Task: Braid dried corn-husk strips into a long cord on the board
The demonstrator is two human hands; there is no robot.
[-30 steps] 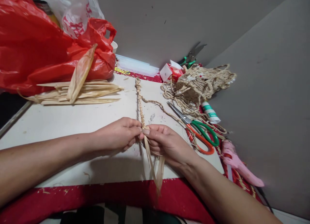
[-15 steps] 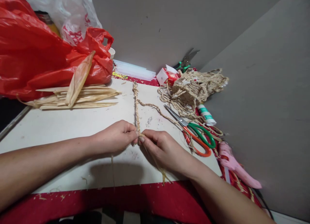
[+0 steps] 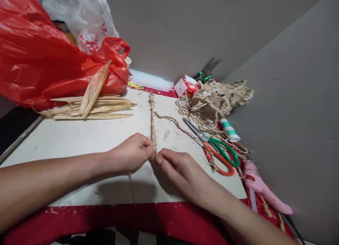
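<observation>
A braided cord of dry husk (image 3: 153, 121) runs straight down the white board (image 3: 87, 139) toward me. At its near end my left hand (image 3: 135, 151) is closed in a pinch on the braid, and a thin loose strand (image 3: 132, 190) hangs below that hand. My right hand (image 3: 178, 169) pinches at the same end with thumb and forefinger, its fingertips almost touching the left ones. What exactly lies between the right fingertips is mostly hidden, though it appears to be part of the husk braid. A thinner twisted cord (image 3: 169, 117) branches off to the right.
Dried corn husks (image 3: 106, 107) lie at left before a red plastic bag (image 3: 53, 71). To the right are scissors (image 3: 222, 149), a heap of twisted cord (image 3: 212, 100), a white-and-green roll (image 3: 230, 130) and a pink glue gun (image 3: 265, 188). Pruning shears (image 3: 208, 70) lean at the back wall.
The whole view has shifted slightly, with things now lower and farther right. Both hands remain at the braid's near end. The strand that hung below my right hand no longer shows.
</observation>
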